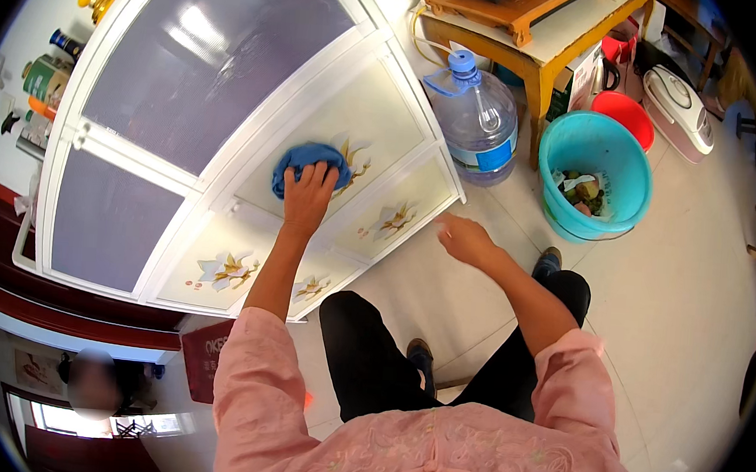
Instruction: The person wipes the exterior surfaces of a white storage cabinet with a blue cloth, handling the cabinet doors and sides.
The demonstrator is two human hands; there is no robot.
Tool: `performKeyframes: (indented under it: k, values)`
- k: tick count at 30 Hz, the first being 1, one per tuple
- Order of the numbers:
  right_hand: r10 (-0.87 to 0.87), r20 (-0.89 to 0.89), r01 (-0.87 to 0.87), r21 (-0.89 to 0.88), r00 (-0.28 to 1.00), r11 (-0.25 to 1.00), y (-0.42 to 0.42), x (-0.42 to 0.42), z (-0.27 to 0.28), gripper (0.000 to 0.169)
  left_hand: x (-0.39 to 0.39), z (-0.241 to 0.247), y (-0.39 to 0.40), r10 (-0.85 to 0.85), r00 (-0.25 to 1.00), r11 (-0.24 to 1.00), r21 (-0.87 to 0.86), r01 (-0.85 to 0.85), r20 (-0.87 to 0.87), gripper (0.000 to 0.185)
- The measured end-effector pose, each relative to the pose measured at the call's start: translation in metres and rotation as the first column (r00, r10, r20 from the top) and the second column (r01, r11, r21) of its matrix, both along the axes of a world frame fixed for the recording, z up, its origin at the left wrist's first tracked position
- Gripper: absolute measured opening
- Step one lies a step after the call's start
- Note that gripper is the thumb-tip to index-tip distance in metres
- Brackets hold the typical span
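Note:
My left hand (pixel 306 198) presses a bunched blue cloth (pixel 318 158) flat against a pale cabinet door panel (pixel 387 105), its fingers spread over the cloth. A printed flower (pixel 355 162) shows partly beside the cloth. The panel belongs to a white-framed cabinet (pixel 203 191) with grey translucent panels at the top. Off the cabinet's lower right corner, my right hand (pixel 469 241) hangs above the tiled floor. Its fingers look curled and slightly blurred, and I see nothing held in it.
Right of the cabinet stands a large clear water jug (pixel 481 121) with a blue cap, by a wooden table (pixel 539 76). A turquoise bucket (pixel 628 181) holds food scraps. Behind it are a red basin (pixel 626 118) and a rice cooker (pixel 679 112). Bottles (pixel 47 78) line the cabinet's far side.

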State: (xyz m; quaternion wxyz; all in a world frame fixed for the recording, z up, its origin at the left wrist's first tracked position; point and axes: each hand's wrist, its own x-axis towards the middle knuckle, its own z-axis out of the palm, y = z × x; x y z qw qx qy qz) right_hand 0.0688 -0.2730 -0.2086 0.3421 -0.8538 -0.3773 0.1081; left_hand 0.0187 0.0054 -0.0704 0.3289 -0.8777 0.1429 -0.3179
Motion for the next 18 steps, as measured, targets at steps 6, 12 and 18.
performKeyframes:
  k: [6,12,18]
  values:
    - [0.222,0.029,-0.198,-0.353,0.975,0.914,-0.003,-0.004,-0.008,0.018,0.102,0.040,-0.057,-0.182,0.944,0.981,-0.006,0.191,0.274,0.022]
    - [0.094,0.151,-0.018,-0.440,0.984,0.898,-0.005,0.016,0.011,0.034,0.159,0.036,-0.101,-0.063,0.948,0.996,-0.042,0.080,0.312,0.020]
    - [0.124,0.085,-0.079,-0.408,0.989,0.910,-0.002,0.011,-0.004,0.033,0.170,0.009,-0.100,-0.092,0.938,0.991,0.121,0.055,0.333,0.018]
